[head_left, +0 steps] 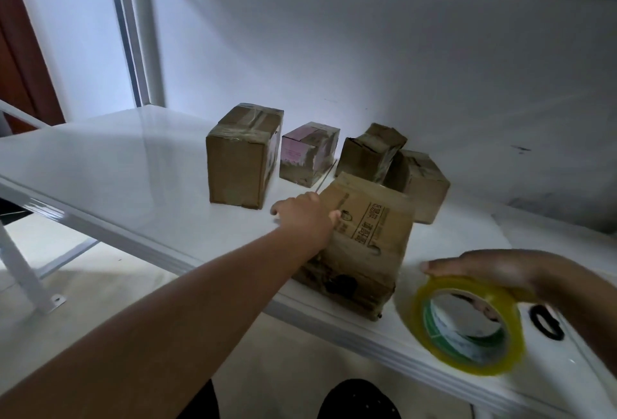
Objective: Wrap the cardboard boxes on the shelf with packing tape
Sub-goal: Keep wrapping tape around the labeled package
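Nearest the camera, the right hand (494, 271) curls its fingers over the top of a roll of yellowish clear packing tape (467, 325), thumb on the near side of the rim. The roll stands on edge at the front lip of the white shelf (117, 164), its open core facing the viewer. Held that way it looks ready to be carried over and unreeled, though no free tape end can be made out. Just right of that hand's wrist a small black ring-shaped object (546, 321) lies on the shelf; what it is cannot be told.

Left of the tape, and apart from it, the left hand (305, 218) reaches across to a printed cardboard box (364, 245) lying flat at the shelf's edge. The thumb rests on its top face and the fingers drop round its left side, so the hand seems to grip that edge, probably to steady or turn the box for taping. The fingertips are hidden.

Beyond the left fingers stand the other boxes: a tall brown box (240, 158) with glossy tape already across its top, a pinkish box (309, 154) behind it, then a tilted brown box (370, 151) leaning on another brown box (417, 181) at the right. Behind them all is the white back wall (367, 51).
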{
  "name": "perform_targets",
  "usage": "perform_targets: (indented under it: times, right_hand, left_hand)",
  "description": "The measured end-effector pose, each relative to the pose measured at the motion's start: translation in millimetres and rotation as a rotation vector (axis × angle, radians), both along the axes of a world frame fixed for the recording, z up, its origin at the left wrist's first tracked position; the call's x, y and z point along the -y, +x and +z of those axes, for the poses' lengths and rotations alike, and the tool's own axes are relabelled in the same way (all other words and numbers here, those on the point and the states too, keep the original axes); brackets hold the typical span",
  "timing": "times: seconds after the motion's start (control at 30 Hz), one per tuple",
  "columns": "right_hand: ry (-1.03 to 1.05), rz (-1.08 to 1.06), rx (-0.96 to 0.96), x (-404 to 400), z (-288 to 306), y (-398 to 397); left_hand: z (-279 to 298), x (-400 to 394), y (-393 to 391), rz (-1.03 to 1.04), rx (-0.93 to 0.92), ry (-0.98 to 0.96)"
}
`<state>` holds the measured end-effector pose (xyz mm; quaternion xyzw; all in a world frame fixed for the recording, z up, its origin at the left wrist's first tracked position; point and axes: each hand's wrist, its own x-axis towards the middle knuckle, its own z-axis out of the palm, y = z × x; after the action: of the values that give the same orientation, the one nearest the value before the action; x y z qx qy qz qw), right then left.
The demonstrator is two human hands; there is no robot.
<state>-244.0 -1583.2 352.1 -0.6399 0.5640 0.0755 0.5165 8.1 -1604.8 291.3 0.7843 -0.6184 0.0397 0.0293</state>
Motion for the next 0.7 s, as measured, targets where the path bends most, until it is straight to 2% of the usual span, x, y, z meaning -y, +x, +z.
perform_targets:
  times: [0.07, 0.17, 0.27, 0.33, 0.4, 0.47, 0.5, 0.6, 0.67, 0.7]
  right_hand:
    - [-0.056, 0.020, 0.008, 2.5, -3.3, 2.3]
    - [-0.115, 0.073, -0.146, 3.8, -0.3, 16.0]
    - [-0.198, 0.106, -0.225, 5.7, -2.7, 27.4]
    - [-0.218, 0.075, -0.212, 5.5, -4.6, 31.6]
    - [-0.219, 0.043, -0.203, 4.7, -5.0, 31.5]
    - [-0.222, 0.031, -0.200, 4.3, -6.6, 29.7]
    - [-0.221, 0.028, -0.197, 3.6, -6.7, 28.7]
    - [-0.154, 0.014, -0.146, 0.1, -3.2, 21.5]
    - [-0.111, 0.012, -0.021, -4.3, 4.0, 15.0]
    - [-0.107, 0.001, 0.090, -5.6, 9.9, 12.4]
  left_hand:
    - [3.7, -0.9, -4.9, -0.071, 0.187, -0.052]
    - [6.9, -3.3, -21.7, -0.282, 0.443, -0.088]
    - [9.1, -7.0, -50.6, -0.584, 0.577, -0.055]
    - [10.1, -12.7, -69.7, -0.736, 0.436, -0.100]
    - [10.7, -19.3, -77.7, -0.788, 0.163, -0.134]
    - [12.8, -24.7, -68.6, -0.705, -0.094, -0.086]
    - [14.2, -25.6, -58.4, -0.596, -0.144, -0.069]
    - [13.0, -24.9, -14.0, -0.122, -0.146, 0.000]
    - [10.5, -25.2, 11.9, 0.097, -0.347, 0.058]
    - [9.4, -23.2, 22.0, 0.130, -0.471, 0.089]
